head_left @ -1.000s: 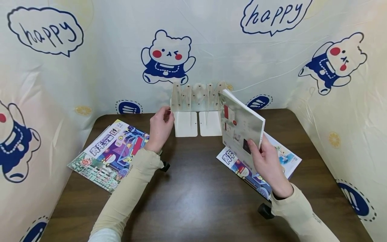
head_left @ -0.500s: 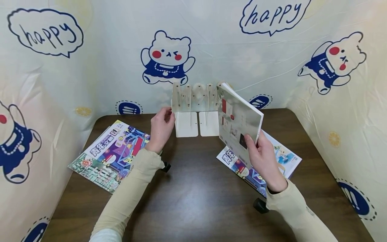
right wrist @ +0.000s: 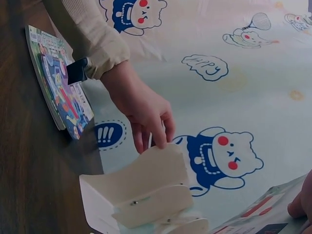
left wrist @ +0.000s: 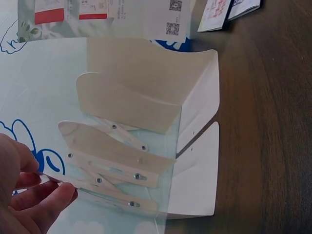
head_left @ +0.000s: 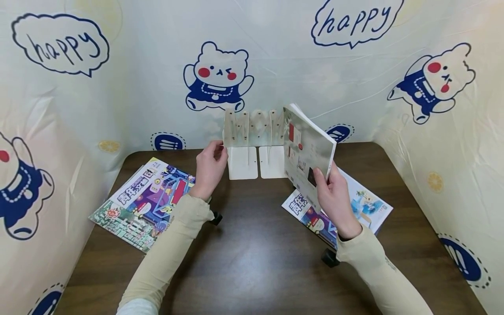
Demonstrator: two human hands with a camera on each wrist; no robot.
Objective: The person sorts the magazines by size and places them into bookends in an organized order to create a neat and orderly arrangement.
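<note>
A white folding book stand (head_left: pixel 243 162) with upright dividers stands at the table's far edge. My left hand (head_left: pixel 211 170) pinches the stand's left side panel between thumb and fingers; the left wrist view shows this hand (left wrist: pixel 34 200) at the panel's edge. With the thumb on its grey-green cover and the fingers behind, my right hand (head_left: pixel 334 199) grips a book (head_left: pixel 309 148). The book is upright and slightly tilted, at the right end of the stand, hiding that end in the head view. Only part of the right hand (right wrist: pixel 303 200) shows in the right wrist view.
On the table's left lies a stack of colourful magazines (head_left: pixel 149 197), partly behind the left forearm. More magazines (head_left: pixel 370 201) lie fanned on the right, under the right hand and book. A printed cloth (head_left: pixel 283 65) with bears hangs behind and at the sides.
My right hand has moved left with the book, bringing it closer over the stand's right end. The left hand stays on the stand's left side.
</note>
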